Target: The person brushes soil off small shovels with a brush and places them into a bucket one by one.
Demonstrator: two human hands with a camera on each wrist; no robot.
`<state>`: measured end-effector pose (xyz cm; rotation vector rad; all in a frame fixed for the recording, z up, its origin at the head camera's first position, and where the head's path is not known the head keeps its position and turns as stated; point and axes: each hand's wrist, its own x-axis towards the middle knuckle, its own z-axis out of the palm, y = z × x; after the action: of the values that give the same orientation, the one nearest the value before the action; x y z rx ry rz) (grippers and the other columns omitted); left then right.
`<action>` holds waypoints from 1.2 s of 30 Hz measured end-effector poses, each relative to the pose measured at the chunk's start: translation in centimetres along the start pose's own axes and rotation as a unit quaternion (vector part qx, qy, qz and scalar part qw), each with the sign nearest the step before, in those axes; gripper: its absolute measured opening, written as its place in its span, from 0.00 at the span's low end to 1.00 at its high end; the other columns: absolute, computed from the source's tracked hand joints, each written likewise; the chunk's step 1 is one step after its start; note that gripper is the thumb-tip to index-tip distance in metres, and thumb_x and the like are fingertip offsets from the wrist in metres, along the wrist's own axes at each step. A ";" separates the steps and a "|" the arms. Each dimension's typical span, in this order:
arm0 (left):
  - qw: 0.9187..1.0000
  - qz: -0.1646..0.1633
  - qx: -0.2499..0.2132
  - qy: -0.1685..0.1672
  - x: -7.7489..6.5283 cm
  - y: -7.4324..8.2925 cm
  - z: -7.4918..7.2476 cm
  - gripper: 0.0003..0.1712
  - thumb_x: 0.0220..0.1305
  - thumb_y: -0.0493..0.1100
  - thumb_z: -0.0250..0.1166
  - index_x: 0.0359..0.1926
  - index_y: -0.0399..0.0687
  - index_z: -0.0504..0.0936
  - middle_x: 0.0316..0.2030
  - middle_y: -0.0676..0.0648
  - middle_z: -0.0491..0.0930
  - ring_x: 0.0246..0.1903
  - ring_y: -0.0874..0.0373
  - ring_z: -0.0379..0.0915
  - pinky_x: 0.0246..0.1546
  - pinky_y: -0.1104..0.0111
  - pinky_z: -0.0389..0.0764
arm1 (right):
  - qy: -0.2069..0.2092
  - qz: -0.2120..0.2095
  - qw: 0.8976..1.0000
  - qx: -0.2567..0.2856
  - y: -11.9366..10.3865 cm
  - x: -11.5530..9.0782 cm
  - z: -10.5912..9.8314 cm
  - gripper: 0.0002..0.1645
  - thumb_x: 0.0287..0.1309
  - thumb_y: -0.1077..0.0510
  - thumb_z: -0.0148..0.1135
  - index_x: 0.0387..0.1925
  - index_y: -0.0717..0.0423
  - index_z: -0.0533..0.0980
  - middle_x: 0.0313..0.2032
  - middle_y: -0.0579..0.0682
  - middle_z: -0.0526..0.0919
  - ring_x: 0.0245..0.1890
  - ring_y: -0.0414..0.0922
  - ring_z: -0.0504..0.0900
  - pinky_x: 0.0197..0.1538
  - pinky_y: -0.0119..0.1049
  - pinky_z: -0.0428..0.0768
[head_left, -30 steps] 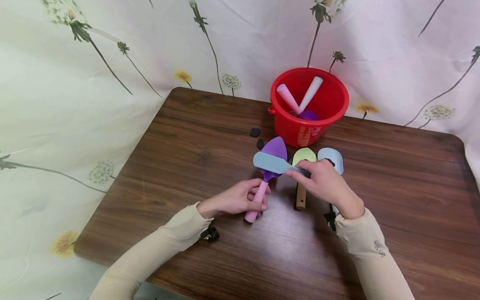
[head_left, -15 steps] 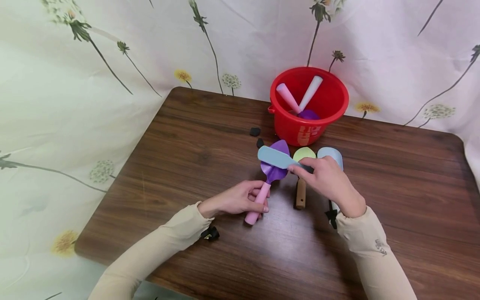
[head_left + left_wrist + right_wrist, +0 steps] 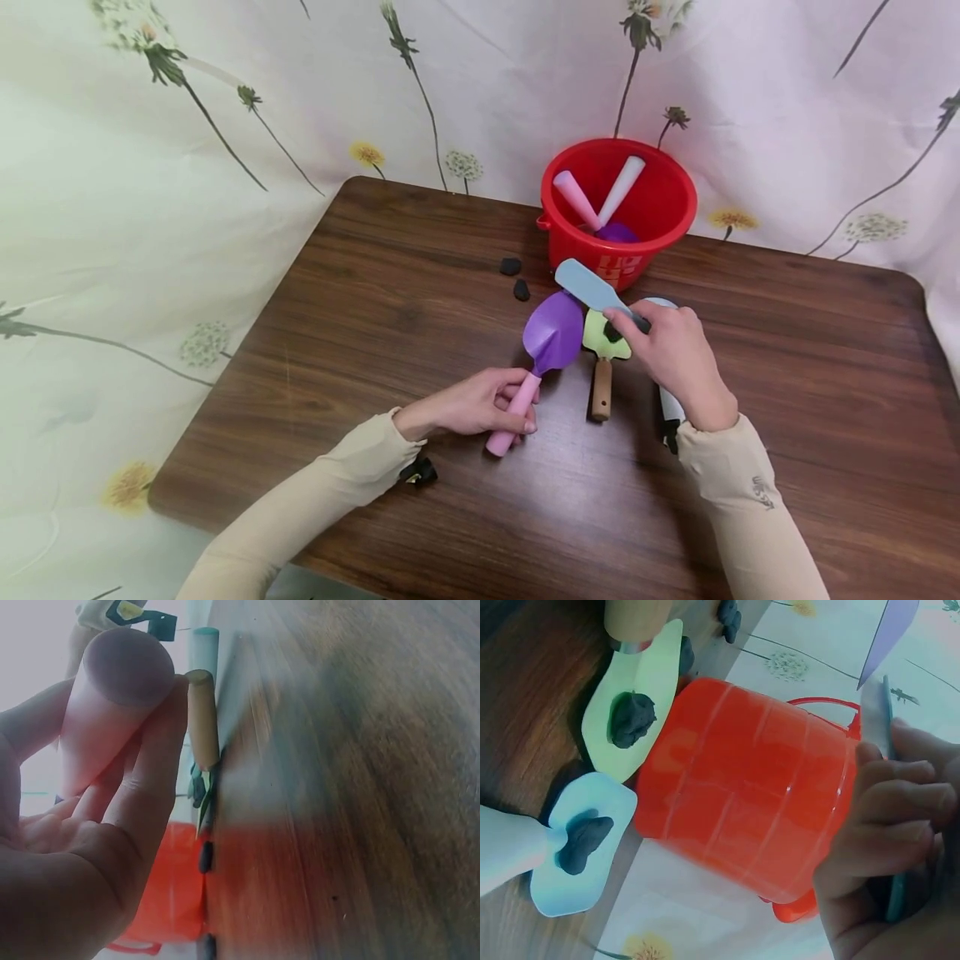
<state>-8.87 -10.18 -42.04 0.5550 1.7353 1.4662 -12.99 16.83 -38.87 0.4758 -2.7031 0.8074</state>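
Note:
My left hand point(image 3: 476, 404) grips the pink handle of a purple trowel point(image 3: 553, 332), its bare blade pointing toward the bucket. In my right hand point(image 3: 671, 350) is a flat, light blue spatula point(image 3: 588, 285), pinched by its dark handle. The spatula's blade is above the trowel's tip, in front of the bucket; whether they touch I cannot tell. Below my right hand lie a green trowel point(image 3: 602, 387) with a wooden handle and a light blue trowel point(image 3: 547, 892) with a white handle. A dark lump point(image 3: 632, 720) rests on the green blade, another dark lump point(image 3: 585, 844) on the blue one.
A red bucket point(image 3: 585, 254) stands at the back of the brown wooden table point(image 3: 360, 292). Inside it, a pink handle point(image 3: 576, 198) and a white handle point(image 3: 622, 190) stick up. Two dark pieces point(image 3: 511, 266) lie left of the bucket. A flowered cloth point(image 3: 510, 83) hangs behind.
The spatula has moved from across the purple blade to the right and toward the bucket, uncovering the blade. My left hand has shifted little; the purple trowel has turned slightly and moved nearer me.

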 end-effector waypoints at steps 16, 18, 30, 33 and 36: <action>1.000 0.003 -0.026 0.008 -0.1 0.1 -0.5 0.15 0.59 0.29 0.64 0.45 0.33 0.69 0.43 0.23 0.79 0.38 0.31 0.81 0.38 0.61 0.86 | -0.161 -0.061 0.983 0.070 -0.5 -0.9 0.1 0.14 0.60 0.50 0.64 0.23 0.49 0.74 0.12 0.39 0.63 0.14 0.36 0.63 0.21 0.29 0.64; 0.999 0.005 -0.032 0.003 -0.1 0.0 -0.6 0.15 0.60 0.28 0.63 0.45 0.33 0.69 0.44 0.23 0.79 0.39 0.30 0.80 0.39 0.60 0.86 | -0.154 -0.056 0.984 0.075 -0.3 -0.9 0.0 0.12 0.60 0.51 0.65 0.24 0.49 0.75 0.13 0.39 0.64 0.15 0.37 0.63 0.22 0.29 0.64; 0.999 0.002 -0.049 -0.014 -0.3 -0.2 -0.4 0.14 0.59 0.25 0.60 0.45 0.30 0.68 0.44 0.21 0.77 0.41 0.24 0.77 0.45 0.44 0.81 | -0.007 -0.058 0.998 0.018 0.7 -0.5 0.2 0.11 0.52 0.55 0.71 0.23 0.55 0.78 0.12 0.44 0.65 0.15 0.40 0.62 0.22 0.31 0.63; 0.999 -0.002 -0.045 -0.013 -0.3 -0.3 -0.3 0.13 0.59 0.26 0.60 0.45 0.30 0.69 0.44 0.21 0.77 0.41 0.25 0.77 0.45 0.45 0.82 | 0.036 -0.060 0.997 -0.014 0.7 -0.4 0.3 0.12 0.51 0.56 0.71 0.24 0.59 0.78 0.10 0.48 0.65 0.13 0.41 0.60 0.20 0.33 0.61; 1.000 -0.005 -0.029 -0.002 -0.1 -0.2 -0.3 0.14 0.59 0.27 0.62 0.45 0.31 0.70 0.44 0.23 0.79 0.40 0.27 0.78 0.43 0.49 0.84 | 0.054 -0.049 0.997 -0.016 0.6 -0.4 0.4 0.12 0.52 0.56 0.71 0.26 0.62 0.80 0.10 0.50 0.67 0.13 0.42 0.61 0.19 0.34 0.62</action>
<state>-9.00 -10.54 -42.21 0.5178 1.6851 1.5018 -12.89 17.14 -39.65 0.5384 -2.5676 0.7410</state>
